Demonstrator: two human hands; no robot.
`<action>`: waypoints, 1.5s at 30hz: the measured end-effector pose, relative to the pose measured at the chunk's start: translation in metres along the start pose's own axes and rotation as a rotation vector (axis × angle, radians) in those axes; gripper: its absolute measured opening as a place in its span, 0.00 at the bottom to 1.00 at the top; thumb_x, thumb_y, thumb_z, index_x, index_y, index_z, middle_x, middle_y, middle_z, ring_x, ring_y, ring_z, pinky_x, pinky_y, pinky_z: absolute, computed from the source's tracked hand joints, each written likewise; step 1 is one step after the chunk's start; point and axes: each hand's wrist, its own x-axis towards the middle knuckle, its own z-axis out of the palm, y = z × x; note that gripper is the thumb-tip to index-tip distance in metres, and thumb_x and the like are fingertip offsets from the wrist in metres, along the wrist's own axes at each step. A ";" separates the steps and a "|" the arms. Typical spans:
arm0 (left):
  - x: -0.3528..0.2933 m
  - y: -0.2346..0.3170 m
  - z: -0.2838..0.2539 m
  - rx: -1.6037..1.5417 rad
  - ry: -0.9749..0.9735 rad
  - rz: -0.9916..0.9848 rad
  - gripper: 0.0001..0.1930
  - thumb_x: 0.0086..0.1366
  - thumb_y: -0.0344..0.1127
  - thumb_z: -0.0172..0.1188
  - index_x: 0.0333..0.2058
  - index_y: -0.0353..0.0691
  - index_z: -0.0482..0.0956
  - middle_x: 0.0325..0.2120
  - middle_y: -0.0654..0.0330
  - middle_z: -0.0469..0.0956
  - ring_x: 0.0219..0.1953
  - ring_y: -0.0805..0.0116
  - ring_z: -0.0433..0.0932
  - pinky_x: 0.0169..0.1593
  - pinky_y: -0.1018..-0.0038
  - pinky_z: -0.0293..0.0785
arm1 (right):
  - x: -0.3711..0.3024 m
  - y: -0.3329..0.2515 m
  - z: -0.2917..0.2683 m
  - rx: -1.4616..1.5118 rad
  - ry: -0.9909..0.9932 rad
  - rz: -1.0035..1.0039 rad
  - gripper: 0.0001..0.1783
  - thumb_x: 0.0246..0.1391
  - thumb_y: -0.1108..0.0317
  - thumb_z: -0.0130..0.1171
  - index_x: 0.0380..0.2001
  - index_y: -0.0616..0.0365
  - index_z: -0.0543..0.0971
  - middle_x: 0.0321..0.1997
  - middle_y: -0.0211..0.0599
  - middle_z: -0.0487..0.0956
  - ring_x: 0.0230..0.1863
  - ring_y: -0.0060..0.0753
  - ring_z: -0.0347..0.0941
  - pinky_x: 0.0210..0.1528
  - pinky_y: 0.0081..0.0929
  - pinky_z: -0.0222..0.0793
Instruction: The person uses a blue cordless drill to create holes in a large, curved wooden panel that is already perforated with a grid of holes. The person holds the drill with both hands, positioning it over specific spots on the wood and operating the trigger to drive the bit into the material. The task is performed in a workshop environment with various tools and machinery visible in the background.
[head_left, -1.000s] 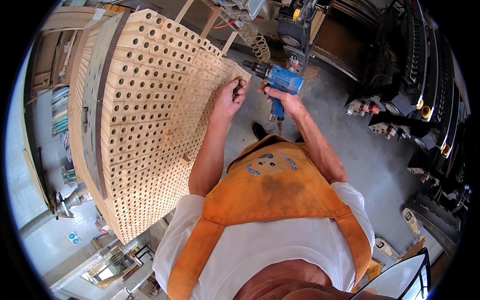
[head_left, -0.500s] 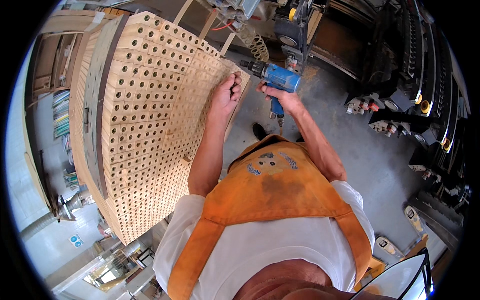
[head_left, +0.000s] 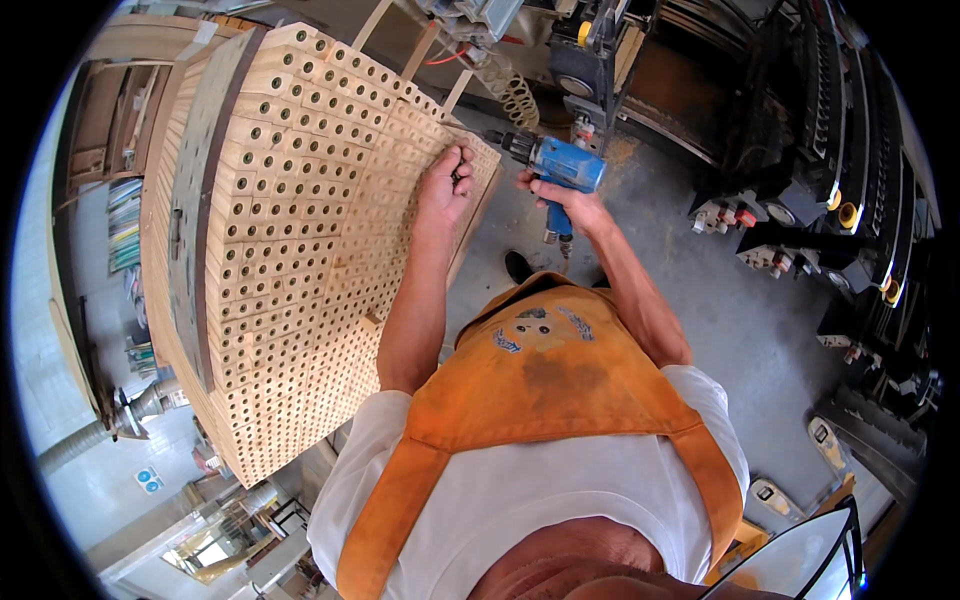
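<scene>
My right hand (head_left: pixel 572 207) is wrapped round the grip of a blue power drill (head_left: pixel 568 163). Its black chuck (head_left: pixel 518 145) points left, toward the upper right corner of a big stack of light wooden blocks (head_left: pixel 300 240). Many of the blocks' end faces have a round hole lined with a dark metal ring; toward the upper right the holes look plain. Over the stack's right edge, left of the drill, my left hand (head_left: pixel 445 188) is closed with curled fingers. Small dark metal pieces (head_left: pixel 458 175) show between its fingers, too small to make out fully.
A weathered board (head_left: pixel 200 200) runs along the stack's left side. Wooden strips (head_left: pixel 420 50) stick out behind it. A coiled hose (head_left: pixel 518 100) hangs beyond the drill. Dark machinery (head_left: pixel 800 210) lines the right, across the grey floor (head_left: pixel 720 290).
The drill has shifted slightly right and down in my right hand. My left hand has moved a little left, its fingers turning so more of the dark metal shows.
</scene>
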 end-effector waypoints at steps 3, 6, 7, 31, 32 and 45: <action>0.001 0.004 -0.001 -0.067 0.011 0.041 0.11 0.70 0.42 0.51 0.44 0.42 0.73 0.30 0.68 0.72 0.21 0.84 0.63 0.18 0.88 0.55 | -0.015 -0.006 -0.010 -0.094 -0.011 0.042 0.18 0.51 0.68 0.64 0.46 0.57 0.76 0.46 0.34 0.81 0.47 0.30 0.77 0.39 0.25 0.70; 0.000 -0.003 0.000 -0.006 -0.024 0.026 0.12 0.70 0.44 0.51 0.43 0.43 0.73 0.29 0.68 0.71 0.21 0.84 0.62 0.17 0.88 0.55 | -0.022 0.001 -0.024 0.025 -0.035 0.081 0.18 0.50 0.68 0.64 0.45 0.57 0.77 0.43 0.34 0.81 0.46 0.29 0.77 0.38 0.23 0.70; -0.001 -0.004 -0.002 0.010 -0.040 0.000 0.12 0.69 0.45 0.51 0.42 0.43 0.72 0.29 0.69 0.71 0.21 0.85 0.62 0.17 0.88 0.55 | -0.023 0.002 -0.027 0.057 -0.036 0.097 0.18 0.49 0.68 0.64 0.45 0.57 0.77 0.42 0.33 0.82 0.45 0.28 0.77 0.37 0.23 0.70; 0.037 -0.003 0.013 -0.054 0.014 0.056 0.11 0.72 0.42 0.45 0.47 0.47 0.71 0.28 0.68 0.68 0.24 0.79 0.63 0.20 0.84 0.57 | 0.001 0.021 0.004 0.173 0.084 0.059 0.15 0.53 0.69 0.62 0.43 0.57 0.74 0.42 0.36 0.80 0.46 0.31 0.77 0.38 0.24 0.70; 0.037 -0.003 0.013 -0.065 0.006 0.054 0.11 0.72 0.42 0.45 0.47 0.47 0.71 0.28 0.68 0.68 0.24 0.79 0.63 0.20 0.84 0.57 | 0.002 0.022 0.003 0.169 0.074 0.061 0.15 0.52 0.69 0.62 0.43 0.57 0.74 0.42 0.36 0.80 0.46 0.30 0.77 0.37 0.24 0.70; 0.004 -0.026 -0.005 0.120 0.025 -0.194 0.10 0.71 0.38 0.48 0.45 0.40 0.70 0.30 0.67 0.69 0.22 0.80 0.63 0.18 0.86 0.55 | 0.011 0.025 0.004 0.007 0.056 -0.010 0.13 0.51 0.71 0.63 0.41 0.57 0.77 0.39 0.32 0.81 0.44 0.28 0.77 0.37 0.25 0.71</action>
